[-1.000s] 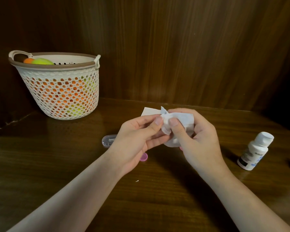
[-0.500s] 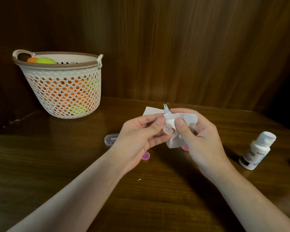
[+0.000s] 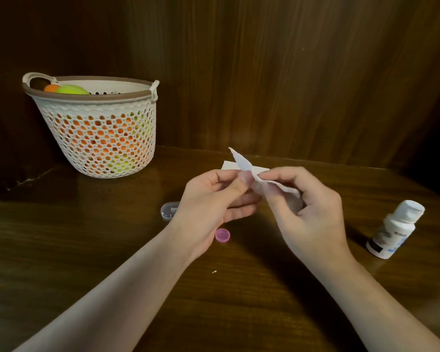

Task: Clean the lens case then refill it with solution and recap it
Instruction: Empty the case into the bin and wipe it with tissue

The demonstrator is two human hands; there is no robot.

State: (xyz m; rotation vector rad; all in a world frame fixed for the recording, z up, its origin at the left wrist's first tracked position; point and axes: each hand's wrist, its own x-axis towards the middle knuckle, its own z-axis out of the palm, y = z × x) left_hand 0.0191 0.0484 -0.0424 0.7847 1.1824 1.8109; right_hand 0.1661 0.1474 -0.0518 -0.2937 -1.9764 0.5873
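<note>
My left hand (image 3: 211, 199) pinches a small clear lens case (image 3: 245, 177) between thumb and fingers above the table; most of the case is hidden by the fingers. Close to its right, my right hand (image 3: 308, 212) holds a white tissue (image 3: 280, 190) that touches the case, with one corner sticking up to the left. A pink cap (image 3: 222, 235) lies on the table under my left hand. The white solution bottle (image 3: 394, 229) stands capped at the right.
A white mesh basket (image 3: 97, 128) of orange and green balls stands at the back left. A small clear box (image 3: 169, 210) lies left of my left hand. Another white tissue (image 3: 228, 165) lies flat behind my hands. Wood panels close off the back.
The tissue was bunched around the case; now it is drawn out flat with a corner pointing up. My right hand has shifted right. The pink cap seen by my right hand is hidden now.
</note>
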